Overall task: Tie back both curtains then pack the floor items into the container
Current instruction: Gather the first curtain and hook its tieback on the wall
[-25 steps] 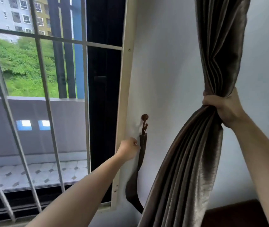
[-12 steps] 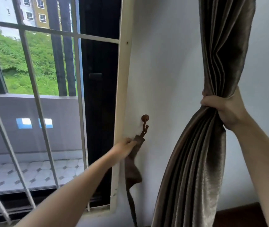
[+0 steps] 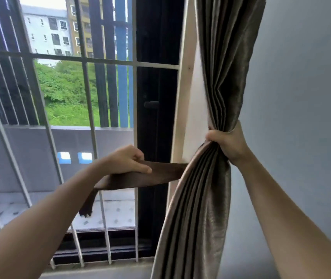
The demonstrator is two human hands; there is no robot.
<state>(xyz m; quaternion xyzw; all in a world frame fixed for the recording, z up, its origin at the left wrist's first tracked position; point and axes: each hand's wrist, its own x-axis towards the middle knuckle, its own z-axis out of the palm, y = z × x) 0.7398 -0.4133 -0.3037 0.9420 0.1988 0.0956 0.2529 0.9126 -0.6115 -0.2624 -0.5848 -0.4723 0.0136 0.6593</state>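
Curtain (image 3: 211,188) hangs at right edge of window (image 3: 76,97), against the wall (image 3: 301,97), bunched at mid-height. Right hand (image 3: 228,144) is clenched around the gathered pleats, fingers wrapped fully, thumb toward the frame (image 3: 182,97). Left hand (image 3: 129,161) has closed fingers over the tieback (image 3: 140,177), thumb lying along its top edge, strap pinched between thumb and curled fingers.

Tieback: dark brown flat strap, long axis roughly horizontal, running from the left hand rightward and disappearing behind the curtain near the frame. Its free end droops down past the left wrist, pointing at the floor. Far end's anchor hidden behind the fabric; can't tell what it's fixed to.

Curtain long axis vertical, pinched to a waist at the right hand; pleats fan out below, leaning left toward the sill (image 3: 100,272).

Step in hand, as I judge it: wrapping the strap round the bundle. To do well: keep the right hand squeezed so pleats stay tight, pass the strap across the front at the waist, just under the fist, keep it flat and untwisted, pull taut before fastening. Slack grip would likely let folds spill. Early in the task: this curtain not tied yet; other curtain, floor items, container not in view.
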